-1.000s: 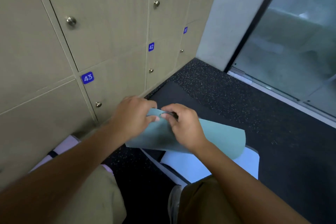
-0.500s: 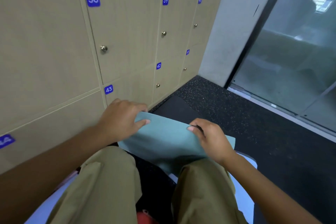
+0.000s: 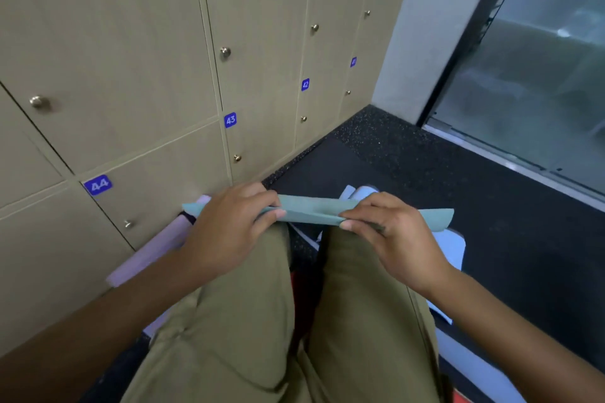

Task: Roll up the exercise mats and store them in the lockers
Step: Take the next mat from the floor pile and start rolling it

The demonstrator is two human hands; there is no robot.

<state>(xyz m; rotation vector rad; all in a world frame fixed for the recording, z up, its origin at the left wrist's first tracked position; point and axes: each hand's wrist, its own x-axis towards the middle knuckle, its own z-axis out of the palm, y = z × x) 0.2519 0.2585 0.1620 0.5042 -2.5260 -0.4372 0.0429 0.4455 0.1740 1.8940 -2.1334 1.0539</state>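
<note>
A thin teal mat [image 3: 314,210] stretches across my knees as a flat, narrow roll. My left hand [image 3: 229,229] grips its left part, thumb on top and fingers curled round it. My right hand [image 3: 389,232] pinches the right part, and the mat's end pokes out past it. A pale lilac mat [image 3: 154,255] lies on the floor by the lockers at the left. A light blue mat [image 3: 453,249] lies flat under my legs at the right. The tan locker doors [image 3: 262,42], numbered 38 to 44, are all shut.
My legs in olive trousers [image 3: 248,321] fill the lower middle. Black speckled rubber floor [image 3: 491,206] spreads to the right. A grey wall corner [image 3: 422,42] and a glass door with a metal sill [image 3: 540,75] stand at the far right.
The teal mat went from a broad curled sheet to a flat, narrow roll held across my knees. My hands rose and came level. The view tilted up the lockers.
</note>
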